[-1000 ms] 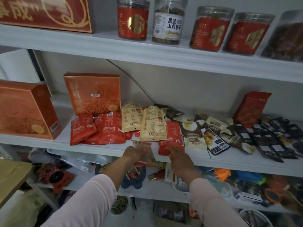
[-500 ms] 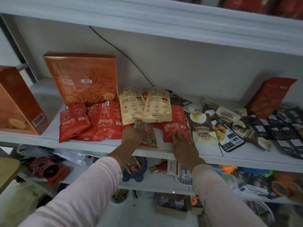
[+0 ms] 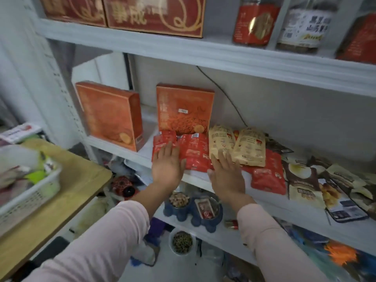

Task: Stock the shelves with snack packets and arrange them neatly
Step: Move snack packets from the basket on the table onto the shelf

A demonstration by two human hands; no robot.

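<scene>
Both hands are flat, fingers straight, gripping nothing: the left hand (image 3: 167, 166) presses the red packets (image 3: 193, 153) under its fingers, the right hand (image 3: 225, 176) touches the beige packets (image 3: 249, 148) just ahead. A careless sideways push could slide packets off the shelf edge (image 3: 270, 202) beneath the wrists.

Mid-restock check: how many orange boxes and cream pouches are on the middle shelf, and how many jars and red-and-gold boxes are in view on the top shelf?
Orange boxes: 2
Cream pouches: 2
Jars: 3, the rightmost cut off by the frame edge
Red-and-gold boxes: 2
Total: 9
</scene>
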